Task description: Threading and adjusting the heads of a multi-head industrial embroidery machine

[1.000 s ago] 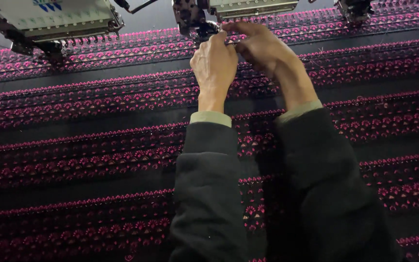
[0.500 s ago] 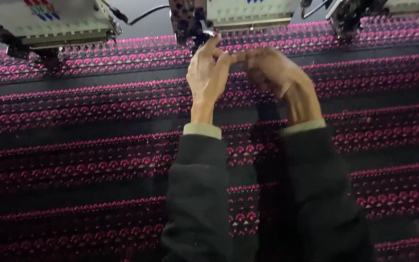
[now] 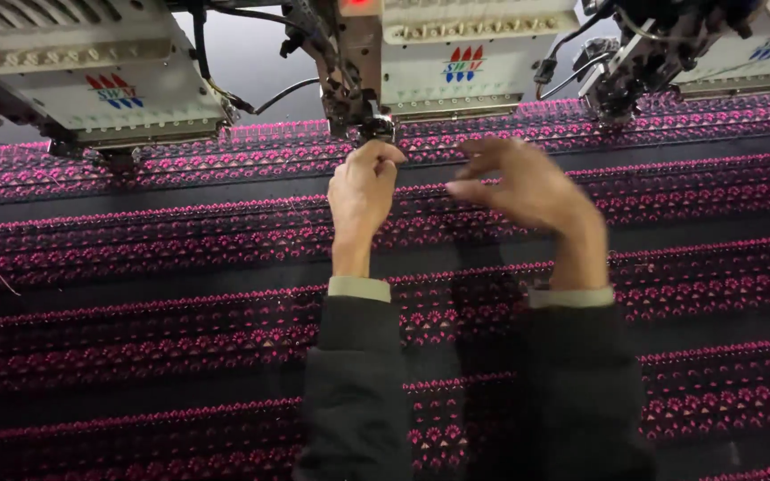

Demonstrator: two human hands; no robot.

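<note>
The small dark metal needle assembly [image 3: 374,130] hangs under the middle white box-shaped embroidery machine head [image 3: 456,53], a cluster of black and silvery parts fed by black cables, just above the wide black cloth with rows of pink stitched motifs [image 3: 135,267]. The left hand [image 3: 363,191] is raised to it, fingers curled tight with the fingertips pinched together right at the lower end of the assembly; whether a thread lies between them cannot be told. The right hand [image 3: 528,187], blurred, hovers just beside it with fingers loosely spread and bent, holding nothing visible. Two more white machine heads, one to the left [image 3: 73,71] and one to the right [image 3: 715,44], stand over the same cloth.
</note>
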